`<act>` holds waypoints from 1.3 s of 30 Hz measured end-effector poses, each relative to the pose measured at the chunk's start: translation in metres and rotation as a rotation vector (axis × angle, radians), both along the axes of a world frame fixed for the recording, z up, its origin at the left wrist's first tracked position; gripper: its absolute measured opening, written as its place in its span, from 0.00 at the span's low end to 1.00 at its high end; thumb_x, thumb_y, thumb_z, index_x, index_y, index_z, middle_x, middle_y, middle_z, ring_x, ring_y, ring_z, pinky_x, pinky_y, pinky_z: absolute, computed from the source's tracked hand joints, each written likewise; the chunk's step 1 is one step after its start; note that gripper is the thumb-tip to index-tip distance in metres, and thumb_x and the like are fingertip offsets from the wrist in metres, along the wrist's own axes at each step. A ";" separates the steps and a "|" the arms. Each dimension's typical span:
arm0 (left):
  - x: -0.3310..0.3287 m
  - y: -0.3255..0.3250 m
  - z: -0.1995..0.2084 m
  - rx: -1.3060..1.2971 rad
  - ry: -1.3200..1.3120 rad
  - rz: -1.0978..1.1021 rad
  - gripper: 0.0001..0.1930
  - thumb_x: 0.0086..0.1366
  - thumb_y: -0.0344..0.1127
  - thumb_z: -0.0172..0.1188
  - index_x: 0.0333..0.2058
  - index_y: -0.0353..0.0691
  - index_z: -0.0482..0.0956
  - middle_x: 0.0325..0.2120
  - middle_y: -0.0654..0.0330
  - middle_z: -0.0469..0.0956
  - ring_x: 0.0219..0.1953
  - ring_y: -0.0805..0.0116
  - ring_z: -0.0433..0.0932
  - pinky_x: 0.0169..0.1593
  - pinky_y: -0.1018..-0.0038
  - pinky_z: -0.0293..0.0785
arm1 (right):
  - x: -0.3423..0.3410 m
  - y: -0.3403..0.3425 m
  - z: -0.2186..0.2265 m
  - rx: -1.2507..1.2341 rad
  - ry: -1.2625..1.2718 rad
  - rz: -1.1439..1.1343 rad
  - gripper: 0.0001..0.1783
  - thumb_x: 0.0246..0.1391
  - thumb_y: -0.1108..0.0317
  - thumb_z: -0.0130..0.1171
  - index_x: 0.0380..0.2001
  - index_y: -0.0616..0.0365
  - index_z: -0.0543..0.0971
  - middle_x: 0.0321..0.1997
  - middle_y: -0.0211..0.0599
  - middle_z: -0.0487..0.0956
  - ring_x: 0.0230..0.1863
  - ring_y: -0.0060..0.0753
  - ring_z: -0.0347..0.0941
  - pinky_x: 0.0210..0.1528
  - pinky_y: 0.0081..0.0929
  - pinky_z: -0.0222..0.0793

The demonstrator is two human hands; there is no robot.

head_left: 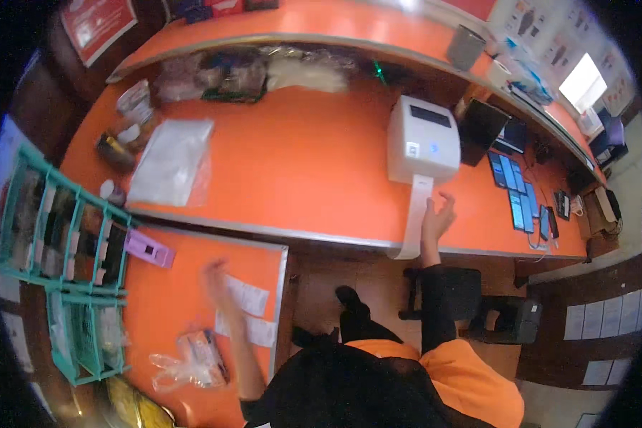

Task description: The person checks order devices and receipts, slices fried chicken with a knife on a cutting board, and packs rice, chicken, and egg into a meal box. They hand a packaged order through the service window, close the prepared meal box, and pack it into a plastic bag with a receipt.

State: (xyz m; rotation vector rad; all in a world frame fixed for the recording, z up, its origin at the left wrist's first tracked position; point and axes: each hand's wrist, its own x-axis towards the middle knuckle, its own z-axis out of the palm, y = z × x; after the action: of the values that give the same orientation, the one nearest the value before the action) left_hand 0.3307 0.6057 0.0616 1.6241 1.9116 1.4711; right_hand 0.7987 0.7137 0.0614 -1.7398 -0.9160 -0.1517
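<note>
A white label printer (pixel 424 139) stands on the orange counter, with a long strip of white labels (pixel 416 214) running out of its front and over the counter's edge. Right beside the strip is my right hand (pixel 437 220), its thumb and fingers apart and curved, apparently with nothing between them. My left hand (pixel 217 282) is over the lower orange table at the left, close to two printed white slips (pixel 248 296). Motion smears its fingers. Below it on that table lie a small box (pixel 203 357) and a crumpled clear plastic bag (pixel 167 372).
Teal racks (pixel 68 228) line the left side, near a purple device (pixel 150 248). Clear plastic bags (pixel 171 160) lie on the counter. Several phones (pixel 521 200) sit at the right. A black chair (pixel 453 292) stands beneath the counter's edge. A raised shelf (pixel 299 39) runs along the back.
</note>
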 end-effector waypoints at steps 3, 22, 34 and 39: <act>0.176 0.088 -0.014 -0.211 -0.437 -0.627 0.19 0.63 0.33 0.61 0.51 0.35 0.74 0.50 0.56 0.76 0.54 0.65 0.73 0.57 0.68 0.69 | 0.035 0.018 -0.004 0.069 0.536 0.369 0.16 0.54 0.72 0.60 0.47 0.60 0.74 0.49 0.36 0.73 0.50 0.29 0.68 0.50 0.27 0.65; 0.424 0.169 -0.041 -0.025 -1.123 -0.623 0.05 0.60 0.27 0.61 0.36 0.35 0.81 0.32 0.60 0.81 0.37 0.73 0.78 0.44 0.73 0.75 | 0.052 0.050 0.022 -0.015 -0.737 0.618 0.11 0.55 0.61 0.60 0.33 0.59 0.80 0.31 0.42 0.76 0.39 0.48 0.73 0.45 0.43 0.67; 0.403 0.124 -0.026 -0.208 -0.926 -0.411 0.05 0.60 0.28 0.58 0.36 0.38 0.75 0.29 0.62 0.69 0.34 0.75 0.71 0.36 0.73 0.69 | 0.104 0.055 -0.005 0.036 0.195 -0.021 0.14 0.64 0.62 0.51 0.39 0.65 0.76 0.38 0.44 0.78 0.38 0.44 0.75 0.43 0.38 0.72; 0.398 0.110 -0.009 -0.012 -0.712 -0.473 0.14 0.68 0.38 0.54 0.50 0.42 0.77 0.48 0.57 0.58 0.53 0.69 0.61 0.55 0.73 0.62 | 0.056 0.042 0.012 0.292 -0.252 0.476 0.15 0.62 0.60 0.54 0.39 0.64 0.77 0.40 0.44 0.76 0.40 0.43 0.74 0.43 0.39 0.71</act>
State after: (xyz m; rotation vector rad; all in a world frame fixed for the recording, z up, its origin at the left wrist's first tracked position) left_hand 0.7292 0.7153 0.0524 1.1876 1.0616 1.5291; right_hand 0.8549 0.7557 0.0732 -1.2137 -1.3935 -0.1825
